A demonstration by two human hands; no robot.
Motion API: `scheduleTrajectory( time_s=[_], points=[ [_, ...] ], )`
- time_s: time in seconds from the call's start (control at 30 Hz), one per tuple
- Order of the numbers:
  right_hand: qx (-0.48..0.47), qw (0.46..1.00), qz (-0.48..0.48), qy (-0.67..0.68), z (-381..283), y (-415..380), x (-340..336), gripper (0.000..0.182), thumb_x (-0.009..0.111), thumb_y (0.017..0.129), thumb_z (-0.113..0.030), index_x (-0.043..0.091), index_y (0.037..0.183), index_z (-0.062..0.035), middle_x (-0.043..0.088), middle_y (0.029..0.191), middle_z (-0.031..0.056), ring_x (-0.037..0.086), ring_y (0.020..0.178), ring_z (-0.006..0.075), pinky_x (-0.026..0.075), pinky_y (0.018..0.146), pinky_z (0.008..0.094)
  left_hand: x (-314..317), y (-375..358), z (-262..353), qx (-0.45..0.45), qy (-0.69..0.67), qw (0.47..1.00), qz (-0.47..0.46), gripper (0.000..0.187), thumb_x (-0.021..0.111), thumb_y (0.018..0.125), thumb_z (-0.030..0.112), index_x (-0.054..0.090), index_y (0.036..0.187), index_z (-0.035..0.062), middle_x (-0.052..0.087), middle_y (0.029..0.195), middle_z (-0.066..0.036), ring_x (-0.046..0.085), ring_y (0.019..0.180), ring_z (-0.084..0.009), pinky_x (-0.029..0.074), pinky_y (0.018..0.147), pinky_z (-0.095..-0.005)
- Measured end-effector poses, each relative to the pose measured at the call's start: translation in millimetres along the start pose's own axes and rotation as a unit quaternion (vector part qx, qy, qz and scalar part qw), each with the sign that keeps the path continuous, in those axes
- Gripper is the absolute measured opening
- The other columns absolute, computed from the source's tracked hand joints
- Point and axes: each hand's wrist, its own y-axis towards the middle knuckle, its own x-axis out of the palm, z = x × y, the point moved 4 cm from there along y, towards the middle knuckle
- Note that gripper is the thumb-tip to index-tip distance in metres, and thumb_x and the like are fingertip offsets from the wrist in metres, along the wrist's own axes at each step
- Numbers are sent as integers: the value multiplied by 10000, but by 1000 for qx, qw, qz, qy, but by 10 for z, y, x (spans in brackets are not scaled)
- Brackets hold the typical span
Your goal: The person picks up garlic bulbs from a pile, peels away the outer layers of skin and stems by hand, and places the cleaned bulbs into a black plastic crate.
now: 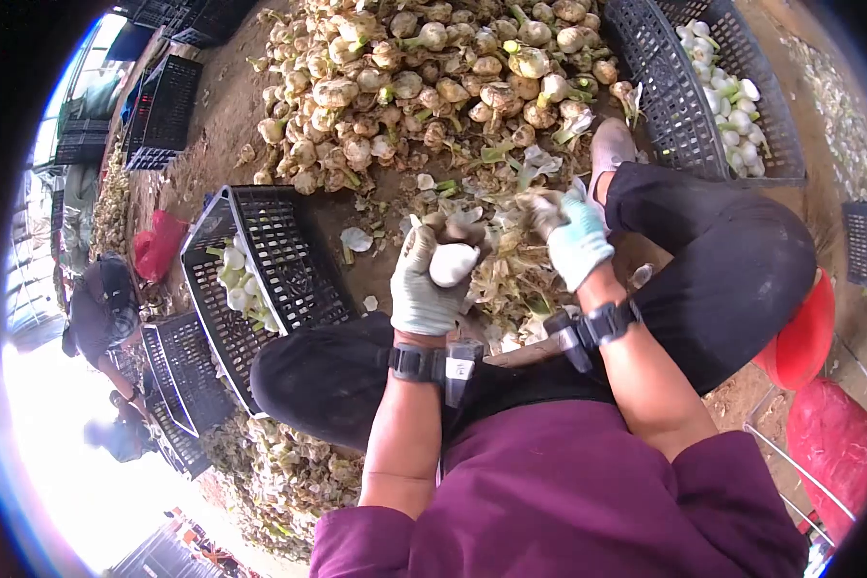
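My left hand [427, 284], in a pale work glove, is closed around a peeled white bulb [452, 264] above the ground between my legs. To its right is my right hand [573, 231], in a light green and white glove. Its fingers are smeared by motion, so what they hold, if anything, is unclear. Below both hands lie loose dry skins and leaf scraps [515, 279]. A big heap of unpeeled bulbs with dirty brown skins [356, 96] lies in front of me.
A black crate [289, 255] with peeled bulbs stands at my left, another black crate [679, 96] with white bulbs at the front right. Further left are more crates [162, 111] and a person [101, 308]. A red sack [833, 443] lies at the right.
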Motion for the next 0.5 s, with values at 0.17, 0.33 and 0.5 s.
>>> scheduleTrajectory(
  time_s=[0.17,0.33,0.5],
  points=[
    [-352,886,-108,-283,-351,-265,344,445,612,634,-32,538,1070,-86,505,1114,131,473,1043,285,385,890,339,-185,169,-62,-44,-86,995,-13,214,442,852,307,533,927,129,566,845,-15,542,799,-191,468,665,-337],
    [-354,876,-83,-317,-195,-236,400,308,579,601,-18,586,907,-55,580,901,117,554,827,290,455,722,339,-169,244,-126,-87,-82,991,54,217,426,857,302,534,924,126,571,847,-10,546,682,-184,463,518,-309],
    [-212,834,-207,-466,102,-110,355,269,580,664,-103,563,932,-99,562,873,120,555,795,284,453,684,354,-375,463,22,9,-121,974,192,163,476,840,200,517,908,58,569,838,-98,553,799,-238,430,828,-378]
  ],
)
